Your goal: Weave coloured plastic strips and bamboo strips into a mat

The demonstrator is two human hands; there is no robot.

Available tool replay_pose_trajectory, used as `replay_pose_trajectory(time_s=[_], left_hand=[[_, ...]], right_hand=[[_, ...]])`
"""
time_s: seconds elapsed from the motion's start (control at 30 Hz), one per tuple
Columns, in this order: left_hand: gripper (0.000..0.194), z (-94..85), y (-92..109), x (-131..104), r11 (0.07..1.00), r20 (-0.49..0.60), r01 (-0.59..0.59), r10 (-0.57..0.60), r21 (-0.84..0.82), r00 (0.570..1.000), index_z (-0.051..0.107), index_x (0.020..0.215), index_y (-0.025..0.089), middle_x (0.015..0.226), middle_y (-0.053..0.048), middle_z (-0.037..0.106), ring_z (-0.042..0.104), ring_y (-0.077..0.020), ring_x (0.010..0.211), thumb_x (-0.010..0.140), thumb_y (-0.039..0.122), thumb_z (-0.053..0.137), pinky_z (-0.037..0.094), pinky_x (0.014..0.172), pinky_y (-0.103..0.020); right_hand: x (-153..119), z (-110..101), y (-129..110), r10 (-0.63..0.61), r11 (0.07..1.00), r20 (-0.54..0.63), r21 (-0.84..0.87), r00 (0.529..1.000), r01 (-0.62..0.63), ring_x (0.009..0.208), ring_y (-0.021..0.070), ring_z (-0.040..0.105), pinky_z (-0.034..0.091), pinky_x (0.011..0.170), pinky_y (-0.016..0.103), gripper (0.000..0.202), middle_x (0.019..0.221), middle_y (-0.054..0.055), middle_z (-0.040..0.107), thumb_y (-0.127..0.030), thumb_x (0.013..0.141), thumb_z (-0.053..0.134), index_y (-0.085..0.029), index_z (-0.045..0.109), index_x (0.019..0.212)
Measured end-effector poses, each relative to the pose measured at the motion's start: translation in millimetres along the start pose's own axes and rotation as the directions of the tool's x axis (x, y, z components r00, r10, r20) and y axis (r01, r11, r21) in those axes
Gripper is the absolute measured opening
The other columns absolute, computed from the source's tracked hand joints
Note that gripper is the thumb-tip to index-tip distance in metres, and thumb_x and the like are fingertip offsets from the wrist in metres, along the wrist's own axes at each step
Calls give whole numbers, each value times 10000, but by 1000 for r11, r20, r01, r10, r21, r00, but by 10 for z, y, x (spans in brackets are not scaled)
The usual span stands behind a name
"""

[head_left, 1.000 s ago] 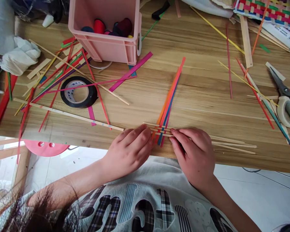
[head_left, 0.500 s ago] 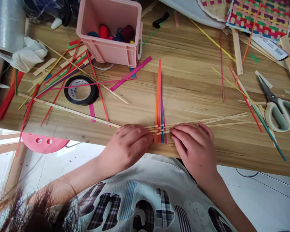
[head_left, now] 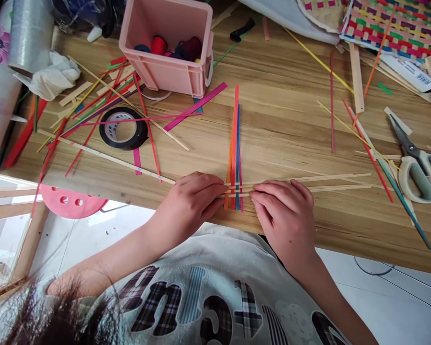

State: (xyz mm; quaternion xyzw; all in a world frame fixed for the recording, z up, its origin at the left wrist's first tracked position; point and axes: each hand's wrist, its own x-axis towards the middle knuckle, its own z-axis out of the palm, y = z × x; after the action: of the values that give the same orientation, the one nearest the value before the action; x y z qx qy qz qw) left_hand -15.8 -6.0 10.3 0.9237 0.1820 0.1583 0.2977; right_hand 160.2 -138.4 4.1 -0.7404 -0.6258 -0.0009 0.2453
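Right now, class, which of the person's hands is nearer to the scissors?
Right. The right hand is to the left of the scissors; the left hand is farther left, at the far side of the coloured strips.

Left hand (head_left: 189,200) and right hand (head_left: 286,213) hide parts of pale strips (head_left: 341,188); top edge crops mat (head_left: 409,34), while packet (head_left: 404,69) bears print too small to read

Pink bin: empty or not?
Not empty: a red spool and a maroon spool show inside the pink bin. How full: cannot tell.
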Motion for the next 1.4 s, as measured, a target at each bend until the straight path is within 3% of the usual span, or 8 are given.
replay_pose_trajectory(time_s=[0.3, 0.6, 0.93, 1.3, 1.4], left_hand=[[169, 21, -9, 1, 1000, -30, -15, 15, 0, 999, 645, 1069, 136, 1037, -65, 700, 632, -138, 948, 902, 145, 619, 500, 875, -284], [192, 31, -34, -121, 978, -53, -130, 140, 160, 989, 625, 1079, 135, 1014, -71, 708, 640, -178, 934, 891, 102, 605, 534, 858, -331], [175, 42, -5, -110, 986, -52, -103, 110, 131, 993, 634, 1053, 97, 1009, -80, 692, 631, -183, 938, 879, 81, 620, 530, 865, -328], [203, 70, -26, -126, 984, -85, -111, 123, 140, 989, 633, 1072, 93, 1025, -74, 689, 633, -181, 945, 869, 79, 635, 528, 875, -325], [192, 71, -38, -131, 981, -91, -126, 140, 144, 986, 635, 1058, 92, 1009, -73, 692, 637, -183, 935, 865, 83, 640, 527, 872, -326]], right_hand=[[-5, -3, -13, 12, 1000, 11, 6, 1000, -12, 993, 159, 680, 343, 1039, 395, 144, 964, -38, 742, -97, 848, 643, -240, 653, 856], [-25, 8, -2, 10, 1000, 3, -29, 1000, -10, 994, 170, 684, 371, 1050, 389, 133, 918, -12, 734, -134, 878, 626, -230, 669, 958], [-23, 16, -23, 42, 998, -17, -36, 999, -42, 948, 141, 695, 282, 1107, 383, 145, 854, -57, 729, -118, 878, 628, -250, 668, 831], [-41, 11, -23, 44, 999, -6, -8, 999, -44, 961, 146, 682, 266, 1129, 410, 169, 852, -59, 724, -88, 869, 624, -253, 651, 847], [-39, 3, -14, 40, 999, 2, 13, 999, -40, 960, 145, 674, 267, 1129, 418, 163, 897, -31, 725, -103, 889, 601, -247, 659, 941]])
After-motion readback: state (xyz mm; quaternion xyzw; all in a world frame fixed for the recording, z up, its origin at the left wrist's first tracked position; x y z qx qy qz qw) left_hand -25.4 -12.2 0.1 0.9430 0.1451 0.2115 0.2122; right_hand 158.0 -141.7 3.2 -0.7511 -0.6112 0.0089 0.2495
